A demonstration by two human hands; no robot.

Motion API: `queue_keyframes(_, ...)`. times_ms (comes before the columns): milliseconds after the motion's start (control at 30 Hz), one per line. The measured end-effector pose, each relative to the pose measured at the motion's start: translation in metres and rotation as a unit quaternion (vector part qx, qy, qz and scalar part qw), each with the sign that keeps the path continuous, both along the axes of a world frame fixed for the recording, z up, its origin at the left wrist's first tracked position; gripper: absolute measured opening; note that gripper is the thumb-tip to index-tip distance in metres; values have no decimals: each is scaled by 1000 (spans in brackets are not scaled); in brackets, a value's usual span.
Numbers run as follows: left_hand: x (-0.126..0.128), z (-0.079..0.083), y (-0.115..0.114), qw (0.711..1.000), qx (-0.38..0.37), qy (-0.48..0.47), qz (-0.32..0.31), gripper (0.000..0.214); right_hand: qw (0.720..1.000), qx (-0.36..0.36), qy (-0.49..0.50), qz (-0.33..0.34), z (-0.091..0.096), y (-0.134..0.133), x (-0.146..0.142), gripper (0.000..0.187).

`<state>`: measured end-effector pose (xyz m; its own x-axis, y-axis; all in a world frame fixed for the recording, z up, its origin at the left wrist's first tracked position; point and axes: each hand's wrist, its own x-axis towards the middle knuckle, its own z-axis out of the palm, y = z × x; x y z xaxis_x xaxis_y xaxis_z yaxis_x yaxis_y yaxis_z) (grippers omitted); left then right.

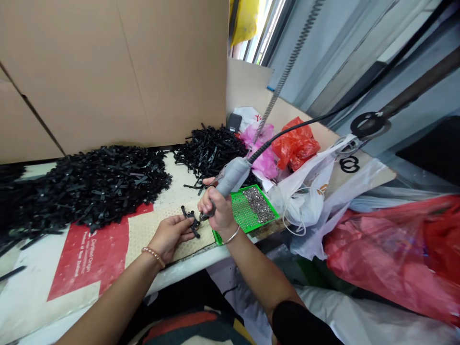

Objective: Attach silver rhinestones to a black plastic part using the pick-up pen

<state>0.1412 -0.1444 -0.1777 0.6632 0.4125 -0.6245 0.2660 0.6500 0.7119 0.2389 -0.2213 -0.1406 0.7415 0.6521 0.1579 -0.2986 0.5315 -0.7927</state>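
Cardboard sheets (108, 72) wall off the back of your white workbench (187, 270), and two big heaps of black plastic parts (89, 187) spread across it, while a red plastic bag (391, 254) and a white carrier bag (305, 201) crowd in on your right. Just past your hands sits a green perforated tray (244, 211) of small metal bits (258, 203). There's your right hand (217, 208), closed firmly around a grey rotary tool handpiece (233, 175), its tip at a small black plastic part (190, 221) above a beige perforated mat (154, 235). Your left hand (170, 235) cradles that part, fingers (181, 229) curled and pinching it. It looks light, stiff and fiddly, so the thicker stem looks like your surest hold.
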Motion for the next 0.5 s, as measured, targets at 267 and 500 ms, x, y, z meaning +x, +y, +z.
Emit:
queue_keyframes(267, 0, 4, -1, 1000, -9, -10, 3, 18, 1000, -21, -10, 8, -6, 6, -2, 33)
queue_keyframes(500, 0, 2, 0, 1000, -9, -10, 7, 17, 999, -42, -5, 4, -9, 5, -4, 37)
